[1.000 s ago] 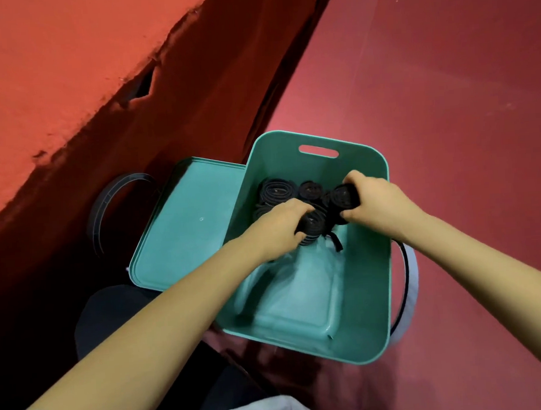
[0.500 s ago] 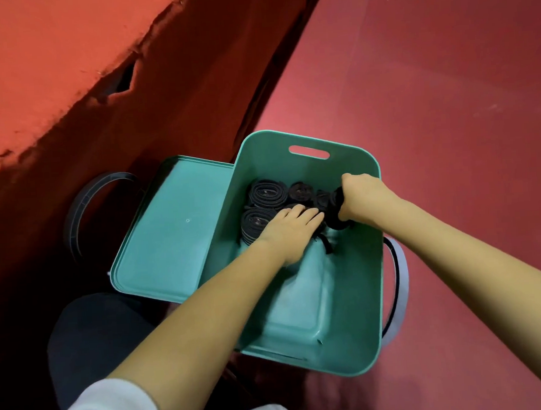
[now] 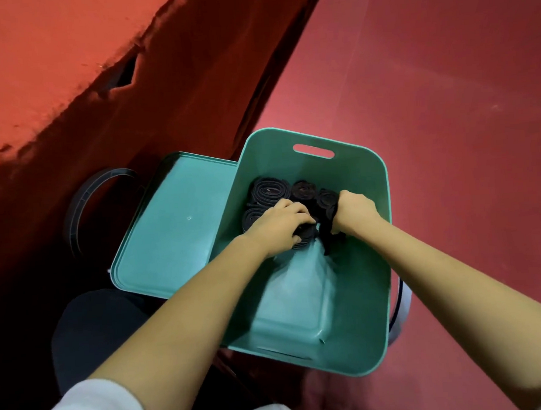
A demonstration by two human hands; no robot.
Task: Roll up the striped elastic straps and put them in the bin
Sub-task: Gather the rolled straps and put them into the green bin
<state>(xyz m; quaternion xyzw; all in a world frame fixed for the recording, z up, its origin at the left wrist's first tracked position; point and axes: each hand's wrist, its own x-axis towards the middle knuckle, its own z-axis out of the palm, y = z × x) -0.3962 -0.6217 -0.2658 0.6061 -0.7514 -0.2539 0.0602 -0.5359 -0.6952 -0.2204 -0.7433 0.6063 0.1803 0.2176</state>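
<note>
A: Where are the straps?

B: In the bin (image 3: 372, 179), packed against its twelve o'clock wall, just below the handle slot (image 3: 313, 151). The rolled straps (image 3: 268, 189) stand on edge and touch one another, spread from about ten o'clock to one o'clock on the bin's bottom.

A: And the hands?

B: Both are inside the rim. The left hand (image 3: 280, 226) comes in from seven o'clock, its fingers curled round one roll (image 3: 306, 234) at the near side of the cluster. The right hand (image 3: 355, 214) comes in from four o'clock, clenched on another dark roll. A loose tail (image 3: 327, 242) hangs from it onto the bin's bottom.

A: Any room in there?

B: The six o'clock half of the bottom is bare under the forearms. The right wrist sits near the three o'clock wall — whether it touches, I cannot tell.

A: Around the bin?

B: The lid (image 3: 175, 229) lies flat at nine o'clock, its edge against the bin's wall. Past it, still further toward nine, a strap loop (image 3: 82, 203) lies in shadow beside the red ledge (image 3: 49, 75). A second strap (image 3: 403, 304) curves out from behind the four o'clock corner. The red floor (image 3: 446, 99) runs wide from twelve to three — a dark knee (image 3: 96, 326) sits at seven, just below the lid's near edge.
</note>
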